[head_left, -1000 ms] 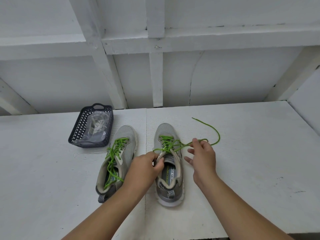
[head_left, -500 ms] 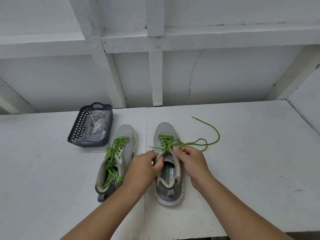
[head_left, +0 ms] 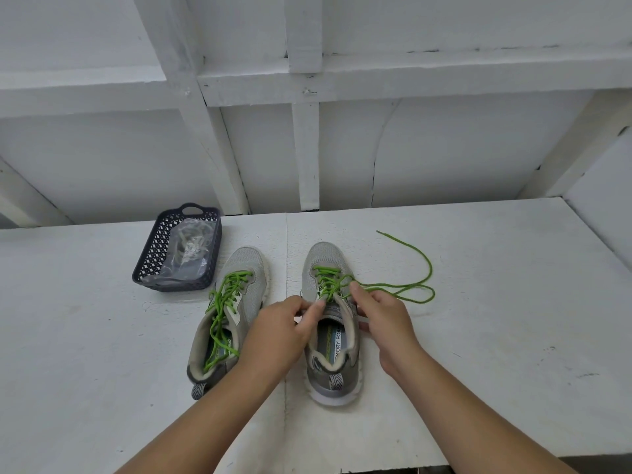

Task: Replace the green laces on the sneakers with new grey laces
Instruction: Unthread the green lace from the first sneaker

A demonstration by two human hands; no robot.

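Note:
Two grey sneakers stand side by side on the white table, toes pointing away. The left sneaker (head_left: 246, 285) keeps its green lace (head_left: 222, 313) threaded, with the ends hanging into its opening. The right sneaker (head_left: 323, 265) has its green lace (head_left: 403, 287) partly pulled out, a long loop trailing to the right across the table. My left hand (head_left: 284, 331) pinches the tongue or lace at the top eyelets of the right sneaker. My right hand (head_left: 383, 316) pinches the green lace at the shoe's right eyelets. A clear bag of grey laces (head_left: 188, 248) lies in the basket.
A dark perforated plastic basket (head_left: 150, 254) sits at the back left of the white table (head_left: 496, 336), close to the left sneaker's toe. A white wall with beams rises behind. The table's front edge runs just below my forearms.
My right hand came back from the right, where it held the pulled lace, to the right sneaker's eyelets. The freed lace loop now lies on the table. My left hand barely moved.

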